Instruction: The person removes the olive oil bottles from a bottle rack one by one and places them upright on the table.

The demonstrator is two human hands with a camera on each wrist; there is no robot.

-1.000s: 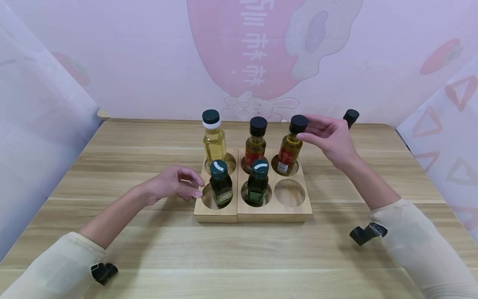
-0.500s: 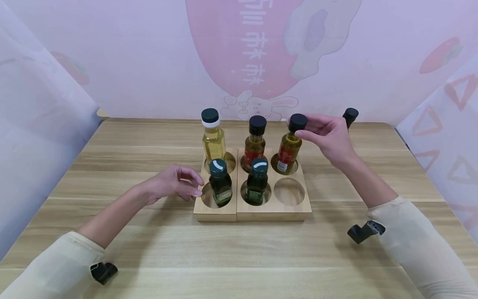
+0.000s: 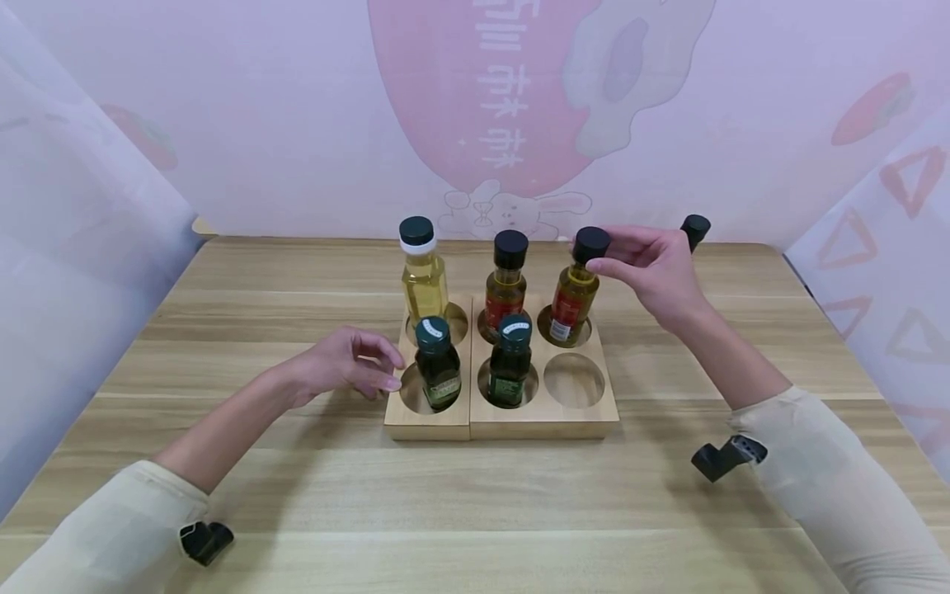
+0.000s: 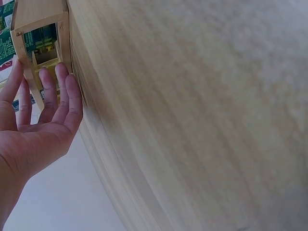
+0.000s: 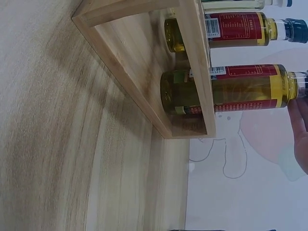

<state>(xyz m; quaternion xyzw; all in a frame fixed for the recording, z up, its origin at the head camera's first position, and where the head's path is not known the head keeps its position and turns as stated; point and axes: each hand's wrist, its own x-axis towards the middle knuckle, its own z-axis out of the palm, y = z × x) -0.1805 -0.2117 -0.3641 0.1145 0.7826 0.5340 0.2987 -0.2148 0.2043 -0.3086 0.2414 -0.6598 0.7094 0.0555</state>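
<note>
My right hand pinches the neck of an oil bottle, just below its black cap, between thumb and fingers. That red-labelled bottle stands in the back right hole of a wooden bottle rack; in the right wrist view its lower end shows inside the rack's open side. At the rack's left side, my left hand has its fingertips right at the edge, fingers relaxed. The left wrist view shows these fingers against the rack's open end.
Another red-labelled bottle and a pale oil bottle fill the back row. Two dark green-capped bottles stand in front; the front right hole holds none. A black cap-like top shows behind my right wrist. Wood table surrounds the rack.
My right fingers have drawn slightly closer round the bottle's neck. The left hand, rack and other bottles keep their places; the view shifts a little.
</note>
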